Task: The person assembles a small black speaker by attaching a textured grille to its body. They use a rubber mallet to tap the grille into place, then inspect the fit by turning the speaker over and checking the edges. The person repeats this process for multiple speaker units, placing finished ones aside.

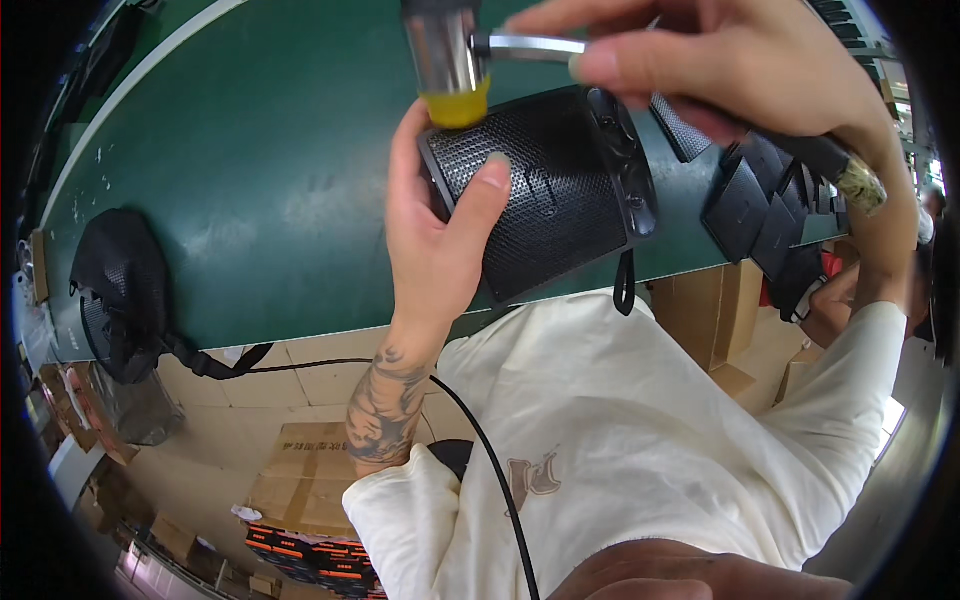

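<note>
Bracing a black mesh box (560, 195): the left hand (437, 245) clasps its left end.
The right hand (715, 65) grips a hammer (445, 50), head at the box's far-left corner.

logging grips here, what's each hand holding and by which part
Right hand: hammer, by its handle. Left hand: black box, by its left end.

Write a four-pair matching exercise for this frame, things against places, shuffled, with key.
Things
1. black mesh-faced rectangular box
2. silver-headed, yellow-tipped hammer
3. black fabric bag
4. thin black loop strap

Places
A. left end of the green tabletop
B. gripped by the right hand
C. hanging at the box's lower right corner
D. between the left hand's thumb and fingers

Pairs: 1-D, 2-B, 3-A, 4-C
</note>
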{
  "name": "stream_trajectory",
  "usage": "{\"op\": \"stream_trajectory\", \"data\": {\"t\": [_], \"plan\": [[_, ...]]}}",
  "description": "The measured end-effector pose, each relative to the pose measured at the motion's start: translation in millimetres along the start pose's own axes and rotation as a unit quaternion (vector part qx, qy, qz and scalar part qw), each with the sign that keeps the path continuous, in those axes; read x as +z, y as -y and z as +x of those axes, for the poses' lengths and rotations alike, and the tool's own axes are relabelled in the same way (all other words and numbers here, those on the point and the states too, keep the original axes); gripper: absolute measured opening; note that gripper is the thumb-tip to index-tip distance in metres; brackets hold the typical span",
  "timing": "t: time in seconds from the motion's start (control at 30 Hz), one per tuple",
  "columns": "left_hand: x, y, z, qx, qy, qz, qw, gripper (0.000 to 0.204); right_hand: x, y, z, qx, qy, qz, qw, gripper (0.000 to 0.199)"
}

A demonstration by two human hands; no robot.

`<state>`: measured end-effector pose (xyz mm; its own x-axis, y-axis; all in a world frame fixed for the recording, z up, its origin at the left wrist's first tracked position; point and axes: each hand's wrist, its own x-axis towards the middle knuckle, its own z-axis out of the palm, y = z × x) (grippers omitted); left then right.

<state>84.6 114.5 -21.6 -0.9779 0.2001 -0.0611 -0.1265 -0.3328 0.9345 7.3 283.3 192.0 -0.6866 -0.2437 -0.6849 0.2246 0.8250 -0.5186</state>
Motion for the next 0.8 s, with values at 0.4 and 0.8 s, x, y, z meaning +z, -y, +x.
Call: {"op": "stream_trajectory", "data": {"t": [0.4,0.8], "plan": [[1.8,-3.0,-1.8,-0.013,-0.017,-0.027,0.999,0.057,28.6,-56.0,1.8,-0.191,-0.207,-0.006,0.960,0.040],[-8.3,-3.3,-5.1,0.185,0.017,0.162,0.969,0.053,15.1,-126.8,126.0,-0.239,-0.292,-0.129,0.917,0.046]]}}
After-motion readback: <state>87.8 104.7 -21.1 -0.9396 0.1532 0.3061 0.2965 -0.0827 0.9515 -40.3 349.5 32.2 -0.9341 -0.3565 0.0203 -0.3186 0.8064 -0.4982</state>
